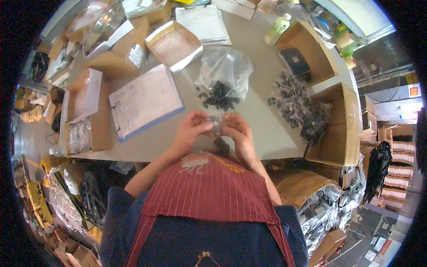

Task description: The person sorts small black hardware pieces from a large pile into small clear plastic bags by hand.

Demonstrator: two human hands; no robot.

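Between my two hands, close to the table's near edge, is a small clear plastic bag (215,119). My left hand (194,128) pinches its left side with thumb and fingers. On the other side my right hand (236,130) grips it, fingers curled. What lies inside the bag is too small to make out. Just beyond my fingers, a heap of small black parts (220,94) spills from the mouth of a large clear plastic bag (229,66). To the right lies a pile of small filled clear bags (296,104) with black parts in them.
Cardboard boxes (338,124) stand along the right edge, with a bottle (278,29) of yellowish liquid behind. On the left are a blue clipboard with papers (144,100), a box of clear bags (80,135) and a shallow white-edged box (174,44). Another paper stack (203,24) lies at the back.
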